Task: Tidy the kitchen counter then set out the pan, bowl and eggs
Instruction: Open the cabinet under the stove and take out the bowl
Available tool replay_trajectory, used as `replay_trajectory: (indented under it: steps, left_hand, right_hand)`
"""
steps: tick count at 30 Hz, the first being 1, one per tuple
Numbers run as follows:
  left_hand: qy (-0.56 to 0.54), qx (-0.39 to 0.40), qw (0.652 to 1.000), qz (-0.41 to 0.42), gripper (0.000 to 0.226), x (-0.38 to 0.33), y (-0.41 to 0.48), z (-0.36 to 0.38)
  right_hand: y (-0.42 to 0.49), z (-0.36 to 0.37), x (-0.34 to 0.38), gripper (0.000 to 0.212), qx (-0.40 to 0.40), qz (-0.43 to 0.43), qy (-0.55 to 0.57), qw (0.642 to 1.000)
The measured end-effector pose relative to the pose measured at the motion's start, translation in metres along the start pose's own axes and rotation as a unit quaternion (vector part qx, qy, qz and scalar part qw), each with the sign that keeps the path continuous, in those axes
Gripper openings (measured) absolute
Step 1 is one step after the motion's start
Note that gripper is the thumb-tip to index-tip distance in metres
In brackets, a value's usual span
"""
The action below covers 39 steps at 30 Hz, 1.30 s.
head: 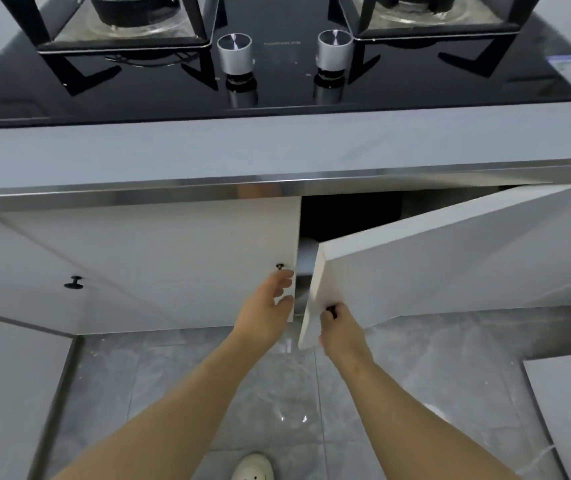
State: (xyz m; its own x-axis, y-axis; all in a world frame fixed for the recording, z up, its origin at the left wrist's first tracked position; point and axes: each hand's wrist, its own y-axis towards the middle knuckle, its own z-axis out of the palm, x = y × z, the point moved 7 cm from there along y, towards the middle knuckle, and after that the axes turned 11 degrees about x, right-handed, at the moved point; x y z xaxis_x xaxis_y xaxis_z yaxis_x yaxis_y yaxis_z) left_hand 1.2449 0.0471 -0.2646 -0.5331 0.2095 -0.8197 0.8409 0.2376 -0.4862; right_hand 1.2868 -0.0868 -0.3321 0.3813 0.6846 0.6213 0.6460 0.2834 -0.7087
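At twelve o'clock, beyond the pale grey counter (277, 150), lay a black glass hob (277, 95), and on its burner at eleven o'clock sat a dark vessel (128, 10). The top edge cut it off, so whether it was the pan could not be told. Under the counter were two white cabinet doors. The left door (173, 258) was closed, while the right door (433, 258) stood ajar, its free edge tilted out toward the viewer. The opening (346, 216) between them was too dark to tell what was inside. Both bare forearms reached up from six o'clock. The right hand (341, 329), just right of centre, had its fingers curled tight round the small black knob (331, 310) near the open door's free edge. The left hand (266, 303), just to its nine o'clock side, was half open, with fingers loosely bent and thumb and forefinger apart. Its fingertips were at the closed door's free edge, just below that door's knob (279, 266), and actual contact could not be judged. Two silver dials (234, 51) stood on the hob between the burners. A pale shoe (252, 467) showed on the grey tiled floor at six o'clock.
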Motion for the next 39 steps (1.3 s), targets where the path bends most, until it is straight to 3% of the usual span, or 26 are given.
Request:
replay_trajectory:
  steps: [4, 9, 12, 14, 20, 25, 31, 33, 36, 39]
  left_hand:
    - [-0.013, 0.062, 0.998, 0.025, 0.042, -0.027, -0.028, 0.036]
    - [-0.042, 0.106, 0.993, -0.015, 0.036, -0.029, -0.065, 0.09]
    - [-0.045, 0.198, 0.977, -0.06, 0.03, -0.031, -0.084, 0.137]
    - [-0.037, 0.247, 0.965, -0.075, 0.026, -0.036, -0.094, 0.171]
    - [-0.056, 0.287, 0.953, -0.079, 0.027, -0.062, -0.11, 0.274]
    - [-0.067, 0.281, 0.955, -0.062, 0.02, -0.083, -0.122, 0.334]
    - [-0.009, 0.24, 0.97, -0.042, 0.019, -0.083, -0.121, 0.329]
    - [-0.006, 0.216, 0.975, -0.044, 0.019, -0.077, -0.121, 0.31]
    - [-0.002, 0.173, 0.984, -0.043, 0.019, -0.074, -0.123, 0.273]
    - [-0.02, 0.099, 0.995, -0.01, 0.019, -0.084, -0.122, 0.211]
  right_hand:
    - [-0.022, -0.009, -0.027, 0.019, 0.063, 0.001, -0.015, 0.998]
    - [-0.062, -0.035, -0.075, 0.027, 0.095, 0.008, -0.042, 0.995]
    - [-0.099, -0.06, -0.116, 0.025, 0.052, 0.021, -0.081, 0.995]
    - [-0.122, -0.079, -0.139, 0.028, 0.01, 0.021, -0.045, 0.999]
    - [-0.16, -0.141, -0.202, 0.035, -0.084, 0.042, 0.033, 0.995]
    - [-0.185, -0.187, -0.232, 0.038, -0.152, 0.038, 0.168, 0.973]
    - [-0.199, -0.202, -0.249, 0.051, -0.183, 0.058, 0.252, 0.949]
    - [-0.202, -0.188, -0.248, 0.047, -0.164, 0.092, 0.266, 0.946]
    - [-0.196, -0.152, -0.222, 0.014, -0.064, 0.097, 0.268, 0.957]
    - [-0.18, -0.132, -0.159, 0.015, -0.025, 0.041, 0.221, 0.974]
